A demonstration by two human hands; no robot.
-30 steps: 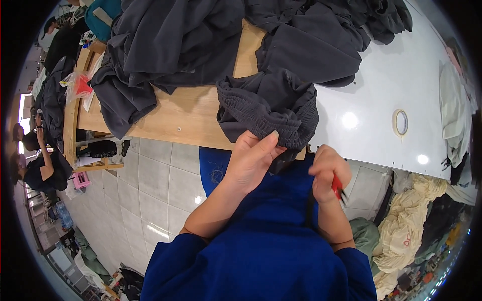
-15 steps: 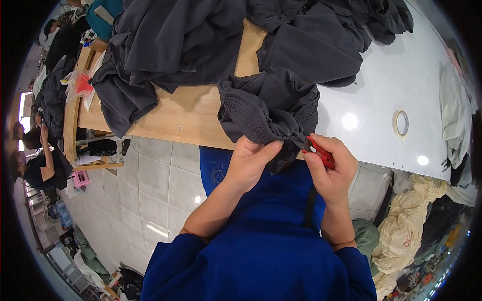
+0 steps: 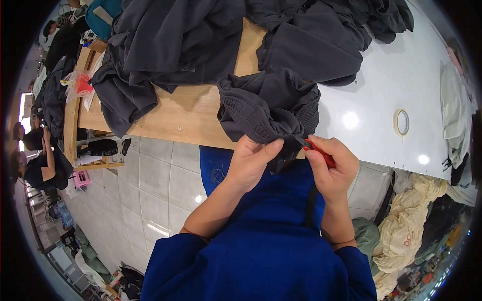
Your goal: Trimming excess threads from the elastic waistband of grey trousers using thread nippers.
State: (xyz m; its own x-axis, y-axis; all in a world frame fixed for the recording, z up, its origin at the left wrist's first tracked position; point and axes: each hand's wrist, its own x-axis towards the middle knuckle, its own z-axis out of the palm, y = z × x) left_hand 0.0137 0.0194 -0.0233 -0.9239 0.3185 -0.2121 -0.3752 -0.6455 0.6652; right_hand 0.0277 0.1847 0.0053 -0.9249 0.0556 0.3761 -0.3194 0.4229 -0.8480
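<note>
A dark grey garment (image 3: 268, 103) with a gathered elastic waistband lies at the near table edge, its opening facing up. My left hand (image 3: 252, 159) pinches the near side of the waistband between thumb and fingers. In my right hand (image 3: 334, 168) is a pair of red-handled thread snips (image 3: 321, 152), closed round by my fingers. The dark blades touch or nearly touch the waistband, just right of my left thumb. What lies exactly between the blades is too small to make out.
More dark grey garments (image 3: 186, 42) are heaped at the back of the wooden table (image 3: 186, 113). On the adjoining white tabletop (image 3: 366, 120) lies a tape roll (image 3: 401, 123). Cream cloth (image 3: 406, 228) is piled at lower right. Another person (image 3: 42, 160) is at far left.
The snips' handles have been squeezed together and the blades have closed beside the waistband. My left hand keeps its pinch in nearly the same place.
</note>
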